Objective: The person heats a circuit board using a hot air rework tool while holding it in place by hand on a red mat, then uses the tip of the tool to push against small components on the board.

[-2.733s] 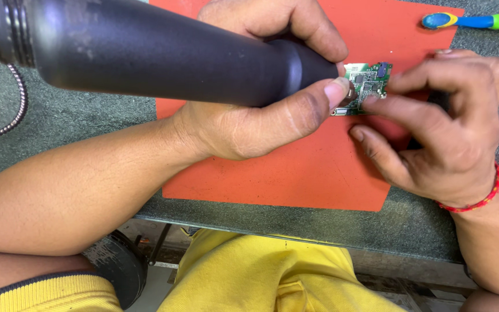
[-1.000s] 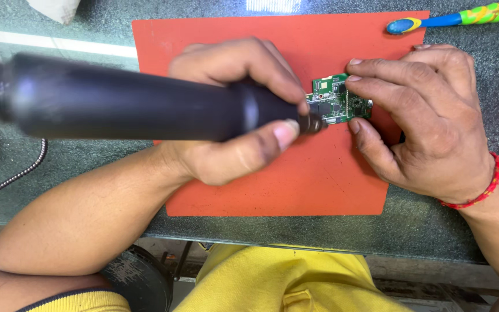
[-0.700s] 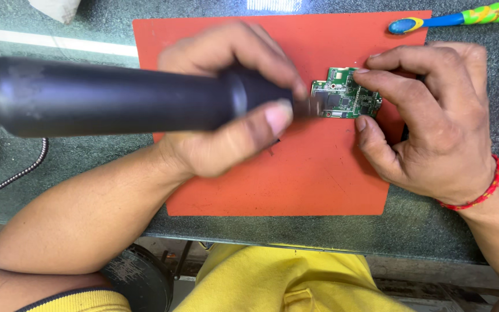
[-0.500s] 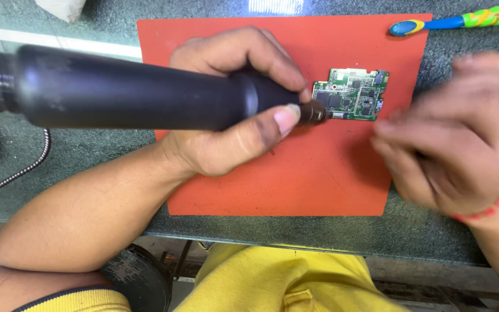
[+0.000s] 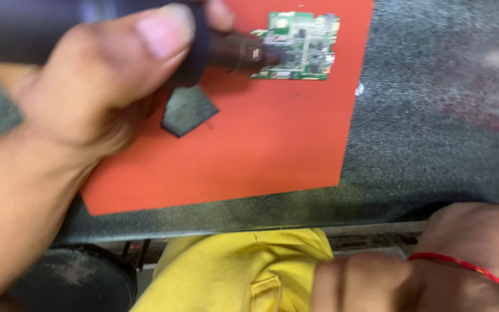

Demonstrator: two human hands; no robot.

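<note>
My left hand point(image 5: 105, 81) grips a thick black handheld tool point(image 5: 232, 52), thumb on top. Its dark nozzle tip rests at the left edge of a small green circuit board point(image 5: 304, 43), which lies flat near the top of an orange mat point(image 5: 261, 144). My right hand point(image 5: 376, 283) is low at the bottom right, off the table and above my lap, with a red thread band point(image 5: 457, 263) at the wrist. Its fingers are blurred and partly out of frame. Nothing touches the board on its right side.
The mat lies on a dark grey speckled tabletop point(image 5: 434, 115). A dark diamond-shaped patch point(image 5: 187, 110) shows on the mat under my left hand. A tiny white speck point(image 5: 359, 89) sits at the mat's right edge. Yellow clothing point(image 5: 232, 271) and a round black object point(image 5: 76, 277) are below the table edge.
My right hand has let go of the circuit board and dropped below the table edge. The view has moved closer. My left hand still holds the tool's tip at the board.
</note>
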